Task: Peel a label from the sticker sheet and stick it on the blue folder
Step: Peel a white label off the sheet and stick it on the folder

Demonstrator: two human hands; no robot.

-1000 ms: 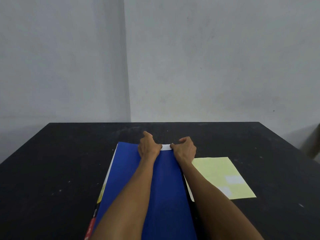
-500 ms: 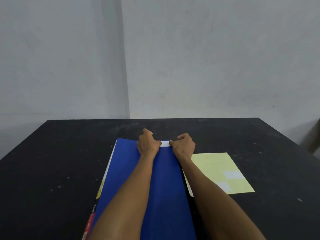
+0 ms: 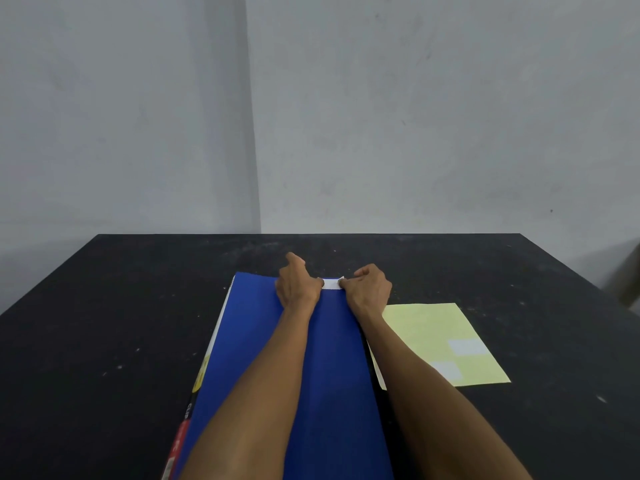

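- pressing is the step in hand, by the look of it: you have the white label (image 3: 331,284) lying across the far edge of the blue folder (image 3: 322,358), with one hand at each of its ends.
- your left hand (image 3: 297,284) sits curled over the label's left end, knuckles up, index finger poking out past the folder's far edge; the fingertips are hidden beneath the hand, so you cannot tell whether it pinches the label or only presses it flat.
- your right hand (image 3: 367,287) is curled the same way at the right end, thumb and fingertip meeting at the label's corner, which seems to stand a little proud of the folder; pinch or press, you cannot tell for sure.
- the relation that counts: the label's long axis runs left to right, along the folder's far edge and square across its length. only a short strip of it shows in the gap between your hands.
- both hands are equally near, each touching its own end, so neither needs to reach; smoothing probably wants to run outward from the middle along that axis, and the right corner looks like the part most in need.
- the sticker sheet (image 3: 440,341) lies flat on the black table (image 3: 104,323) just beside the folder's right edge, near your right forearm, with two pale patches on it.
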